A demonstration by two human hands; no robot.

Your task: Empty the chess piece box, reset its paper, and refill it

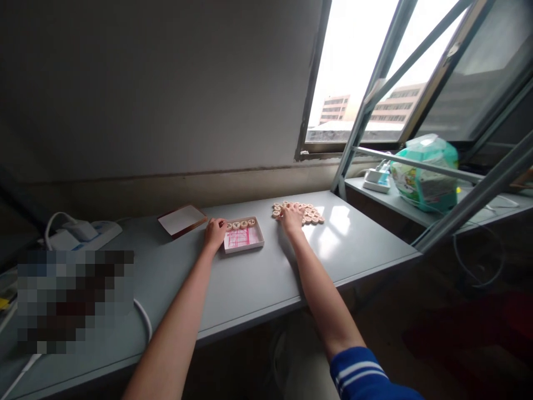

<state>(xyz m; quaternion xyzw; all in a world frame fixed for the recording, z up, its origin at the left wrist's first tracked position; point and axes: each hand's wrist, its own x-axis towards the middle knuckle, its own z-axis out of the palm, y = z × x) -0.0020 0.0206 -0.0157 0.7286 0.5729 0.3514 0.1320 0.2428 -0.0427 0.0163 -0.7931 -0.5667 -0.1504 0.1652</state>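
Observation:
A shallow white box (244,246) lies on the table, with a row of several round wooden Chinese chess pieces (244,224) along its far side. Red lines mark the box's floor. My left hand (215,232) is closed at the box's left edge, its fingers curled against the wall and the end of the row. To the right, my right hand (292,215) reaches over a spread group of loose Chinese chess pieces (313,218). Its fingers bend down among them, and the fingertips are hidden. Left of the box rests the lid (182,221), inner side up.
A white power strip (89,236) with plugs and cables stands at the table's left. A metal bed-frame post (362,125) rises at the right end by the window. Beyond it, a green plastic package (428,175) sits on another table. One patch at left is pixelated.

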